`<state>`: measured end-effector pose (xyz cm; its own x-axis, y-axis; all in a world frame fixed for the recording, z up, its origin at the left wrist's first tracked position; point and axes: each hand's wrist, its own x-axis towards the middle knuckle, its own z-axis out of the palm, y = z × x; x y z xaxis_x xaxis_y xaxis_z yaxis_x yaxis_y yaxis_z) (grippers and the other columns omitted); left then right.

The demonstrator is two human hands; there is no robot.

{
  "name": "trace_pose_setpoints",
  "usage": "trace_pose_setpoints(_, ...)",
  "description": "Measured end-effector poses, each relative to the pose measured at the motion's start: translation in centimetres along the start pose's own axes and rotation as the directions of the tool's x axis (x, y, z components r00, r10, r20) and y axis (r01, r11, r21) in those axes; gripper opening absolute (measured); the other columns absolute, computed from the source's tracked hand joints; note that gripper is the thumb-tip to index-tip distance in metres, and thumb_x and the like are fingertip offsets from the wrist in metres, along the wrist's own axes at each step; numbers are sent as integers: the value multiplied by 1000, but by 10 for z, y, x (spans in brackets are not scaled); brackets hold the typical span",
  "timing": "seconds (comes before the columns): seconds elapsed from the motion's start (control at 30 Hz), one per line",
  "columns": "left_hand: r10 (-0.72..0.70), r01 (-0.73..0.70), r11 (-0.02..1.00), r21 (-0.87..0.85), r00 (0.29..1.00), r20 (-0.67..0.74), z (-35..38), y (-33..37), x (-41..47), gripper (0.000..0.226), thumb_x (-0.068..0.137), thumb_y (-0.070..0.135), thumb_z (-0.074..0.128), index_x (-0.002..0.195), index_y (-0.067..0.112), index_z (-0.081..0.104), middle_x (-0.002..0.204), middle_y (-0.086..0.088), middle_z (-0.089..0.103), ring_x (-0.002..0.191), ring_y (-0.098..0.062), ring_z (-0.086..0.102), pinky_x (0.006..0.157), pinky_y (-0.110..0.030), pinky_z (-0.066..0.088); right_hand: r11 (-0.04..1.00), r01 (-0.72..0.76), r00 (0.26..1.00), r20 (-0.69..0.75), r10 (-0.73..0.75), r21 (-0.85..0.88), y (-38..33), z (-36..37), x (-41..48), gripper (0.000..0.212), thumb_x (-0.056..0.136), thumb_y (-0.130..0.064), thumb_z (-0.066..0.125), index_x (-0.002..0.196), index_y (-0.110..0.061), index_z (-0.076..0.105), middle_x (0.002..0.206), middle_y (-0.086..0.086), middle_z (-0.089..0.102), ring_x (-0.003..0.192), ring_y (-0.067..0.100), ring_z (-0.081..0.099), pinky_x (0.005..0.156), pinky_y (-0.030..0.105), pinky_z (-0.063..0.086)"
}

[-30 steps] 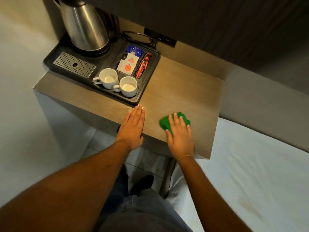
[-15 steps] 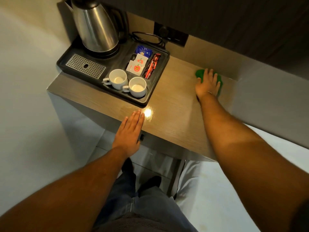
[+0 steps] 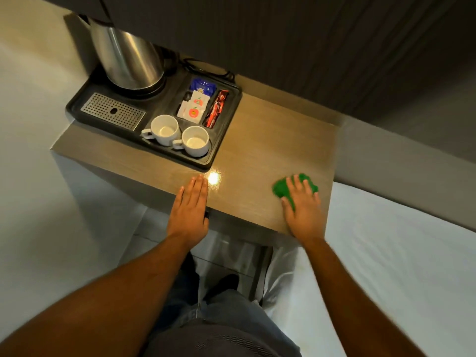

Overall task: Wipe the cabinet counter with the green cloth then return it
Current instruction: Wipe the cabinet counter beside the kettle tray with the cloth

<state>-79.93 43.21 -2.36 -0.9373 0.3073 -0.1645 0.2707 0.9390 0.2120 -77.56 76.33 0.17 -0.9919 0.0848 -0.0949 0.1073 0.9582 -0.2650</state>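
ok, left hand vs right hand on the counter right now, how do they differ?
The left hand lies bare on the counter, fingers together, near the tray corner; the right hand presses down on the green cloth, fingers spread.
The left hand sits mid front edge, palm overhanging it; the right hand is by the counter's right edge, next to the bed.
Both are flat, palm down, fingers pointing away from the person.
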Motion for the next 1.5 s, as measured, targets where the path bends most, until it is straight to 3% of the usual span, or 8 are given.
trace_pose_setpoints(0.1,-13,13,999,30,1000,11,1,2,0,117,90,28,72,168,9,-14,180,-13,-8,166,-30,-11,134,-50,1,988,-157,985,-71,156,-6,44,-11,61,60,109,-43,34,165,-22,31,172,9,32,159,34,25,126,59,25)
trace_pose_setpoints(0.27,-11,10,999,51,1000,26,0,1,-1,118,91,28,71,167,9,-18,180,-12,-13,165,-29,-15,134,-50,0,942,-334,942,16,334,20,45,-24,158,66,109,-47,33,168,-20,20,177,8,17,163,33,11,130,56,11)
trace_pose_setpoints(0.4,-11,10,999,37,1000,14,-2,3,0,115,91,22,69,167,9,-16,180,-12,-12,165,-30,-14,135,-51,1,993,-118,993,18,118,18,-24,-13,116,80,104,-67,33,169,-23,17,177,5,14,163,33,10,130,59,12)
trace_pose_setpoints(0.57,-50,50,998,-41,999,-5,-4,6,4,112,86,13,70,170,12,-5,181,-9,-3,166,-27,-7,135,-50,4,987,160,967,202,-153,-15,-101,19,-5,131,72,-97,54,169,-29,-1,178,-2,-2,164,24,-4,129,53,1)
trace_pose_setpoints(0.7,-43,42,994,-103,999,-7,-15,8,8,104,87,9,69,170,13,7,181,-7,9,166,-25,4,135,-46,8,982,178,976,141,-168,-62,-102,35,-42,121,80,-37,88,169,-29,7,178,-4,4,164,23,4,130,49,6)
trace_pose_setpoints(0.8,49,-54,991,-122,998,-45,-23,4,11,99,86,8,68,170,13,16,179,-8,19,166,-25,12,135,-45,7,991,131,988,84,-130,-9,-107,38,-57,108,82,-1,75,169,-29,17,177,-3,15,163,22,10,132,51,9)
trace_pose_setpoints(1.13,52,-84,984,-159,980,-193,-47,-20,-3,95,83,0,62,169,13,23,177,-7,27,165,-24,18,134,-47,14,939,222,974,-98,-203,263,-176,-5,-19,86,84,9,69,161,-16,42,169,8,37,157,23,32,130,37,20)
trace_pose_setpoints(1.5,-516,518,854,-42,836,-184,-75,-99,-137,99,95,19,55,169,13,-10,180,-6,-10,166,-25,-6,135,-47,4,744,567,810,-72,-582,354,-331,24,-10,68,89,5,70,154,-7,51,158,20,51,146,38,50,120,54,42)
